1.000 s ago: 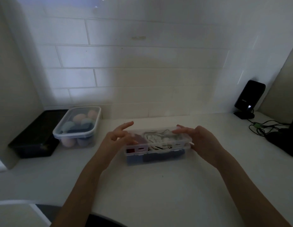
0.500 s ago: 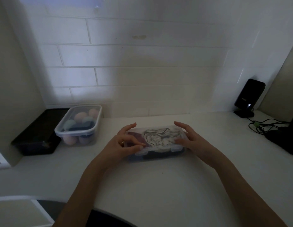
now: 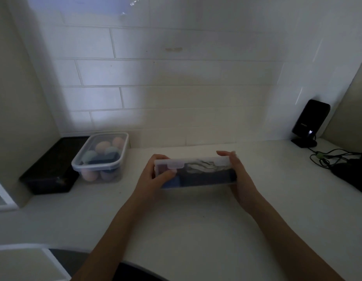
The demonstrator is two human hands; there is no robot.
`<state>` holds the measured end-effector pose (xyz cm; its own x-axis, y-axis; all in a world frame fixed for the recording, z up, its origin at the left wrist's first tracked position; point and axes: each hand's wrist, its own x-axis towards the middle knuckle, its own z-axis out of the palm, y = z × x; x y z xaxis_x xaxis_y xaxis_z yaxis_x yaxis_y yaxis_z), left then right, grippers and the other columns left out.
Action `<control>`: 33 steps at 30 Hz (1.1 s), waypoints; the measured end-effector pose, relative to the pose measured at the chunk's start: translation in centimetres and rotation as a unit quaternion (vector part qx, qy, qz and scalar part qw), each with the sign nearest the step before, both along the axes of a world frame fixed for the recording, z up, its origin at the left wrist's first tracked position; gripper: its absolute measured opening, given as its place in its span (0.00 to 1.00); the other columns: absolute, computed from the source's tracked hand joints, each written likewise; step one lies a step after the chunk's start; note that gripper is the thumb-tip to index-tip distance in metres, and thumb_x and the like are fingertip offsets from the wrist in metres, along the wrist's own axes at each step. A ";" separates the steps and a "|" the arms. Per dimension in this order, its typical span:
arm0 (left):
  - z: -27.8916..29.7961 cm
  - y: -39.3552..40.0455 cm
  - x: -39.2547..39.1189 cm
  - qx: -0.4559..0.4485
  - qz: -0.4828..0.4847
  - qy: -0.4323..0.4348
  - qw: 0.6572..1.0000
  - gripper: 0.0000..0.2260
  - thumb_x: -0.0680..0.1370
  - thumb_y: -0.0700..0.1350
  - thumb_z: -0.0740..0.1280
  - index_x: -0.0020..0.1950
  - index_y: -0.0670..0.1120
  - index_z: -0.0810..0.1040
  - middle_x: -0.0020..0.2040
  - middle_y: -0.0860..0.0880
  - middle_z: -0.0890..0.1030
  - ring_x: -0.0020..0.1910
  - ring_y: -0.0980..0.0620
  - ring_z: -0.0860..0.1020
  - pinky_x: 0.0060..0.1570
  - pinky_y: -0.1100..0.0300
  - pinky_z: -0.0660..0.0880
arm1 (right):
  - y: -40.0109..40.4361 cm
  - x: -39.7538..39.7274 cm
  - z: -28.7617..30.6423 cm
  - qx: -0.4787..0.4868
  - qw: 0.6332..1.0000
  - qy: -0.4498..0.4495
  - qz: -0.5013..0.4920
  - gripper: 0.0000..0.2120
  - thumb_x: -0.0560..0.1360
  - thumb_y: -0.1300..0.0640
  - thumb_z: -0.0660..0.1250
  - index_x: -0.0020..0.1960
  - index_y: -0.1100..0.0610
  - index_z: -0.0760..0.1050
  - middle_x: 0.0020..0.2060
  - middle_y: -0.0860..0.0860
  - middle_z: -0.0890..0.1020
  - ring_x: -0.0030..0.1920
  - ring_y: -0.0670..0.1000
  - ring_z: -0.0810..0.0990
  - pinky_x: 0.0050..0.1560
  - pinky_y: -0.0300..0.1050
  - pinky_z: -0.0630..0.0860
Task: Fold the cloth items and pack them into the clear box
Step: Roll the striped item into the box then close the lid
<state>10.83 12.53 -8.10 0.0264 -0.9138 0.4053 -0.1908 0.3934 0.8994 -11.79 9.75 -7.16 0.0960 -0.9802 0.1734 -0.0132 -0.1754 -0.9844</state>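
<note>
You've tilted the lidded clear plastic box (image 3: 196, 172) up since before; your left hand (image 3: 153, 179) and right hand (image 3: 239, 179) grip its ends. Dark and pale folded cloth (image 3: 204, 169) shows inside. On the white bench (image 3: 196, 220), the second clear tub (image 3: 101, 159) holds pastel balls.

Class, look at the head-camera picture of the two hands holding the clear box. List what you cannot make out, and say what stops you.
- Clear box, head view: how many cloths, and how folded; dim light and cloudy plastic blur them.
- Left hand, right hand: fingers behind the box are hidden.
- Black tray, far left: contents lost in shadow.
- Dark object, far right: cut off by the frame edge.
</note>
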 end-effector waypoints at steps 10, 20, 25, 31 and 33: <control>-0.1 -0.4 -2.3 -0.022 0.144 -0.031 0.989 0.13 0.72 0.55 0.59 0.46 0.49 0.76 0.42 0.52 0.78 0.44 0.54 0.78 0.46 0.63 0.72 | 0.7 2.0 -0.1 -0.109 0.971 -0.099 -0.188 0.12 0.77 0.51 0.58 0.37 0.55 0.68 0.35 0.53 0.70 0.31 0.39 0.68 0.36 0.34 0.66; 1.0 -0.6 -3.4 -0.144 0.196 0.001 0.970 0.10 0.70 0.51 0.68 0.41 0.44 0.79 0.38 0.49 0.81 0.38 0.55 0.77 0.41 0.68 0.72 | 0.3 1.7 -0.2 -0.076 0.983 -0.061 -0.154 0.07 0.77 0.58 0.64 0.43 0.59 0.69 0.35 0.49 0.71 0.38 0.46 0.70 0.34 0.28 0.67; 1.2 -1.7 -2.8 -0.034 0.195 0.061 0.978 0.06 0.71 0.46 0.69 0.39 0.43 0.79 0.36 0.49 0.81 0.38 0.54 0.77 0.45 0.62 0.73 | -0.1 2.5 0.5 0.018 0.986 -0.073 -0.147 0.11 0.76 0.53 0.64 0.39 0.55 0.67 0.34 0.49 0.73 0.36 0.47 0.72 0.35 0.39 0.68; 2.0 -1.5 -3.2 -0.007 0.159 0.078 0.984 0.05 0.73 0.34 0.67 0.38 0.42 0.76 0.37 0.48 0.78 0.33 0.64 0.75 0.38 0.72 0.72 | -0.5 2.3 0.6 0.002 0.988 -0.058 -0.146 0.07 0.75 0.59 0.65 0.40 0.56 0.69 0.34 0.50 0.73 0.34 0.46 0.71 0.29 0.29 0.69; 1.9 -1.4 -3.1 -0.012 0.159 0.075 0.984 0.05 0.72 0.33 0.67 0.40 0.42 0.76 0.38 0.50 0.77 0.32 0.66 0.74 0.36 0.77 0.70 | -0.5 2.2 0.5 -0.008 0.987 -0.047 -0.152 0.06 0.75 0.60 0.65 0.41 0.57 0.69 0.34 0.50 0.73 0.35 0.47 0.71 0.33 0.35 0.69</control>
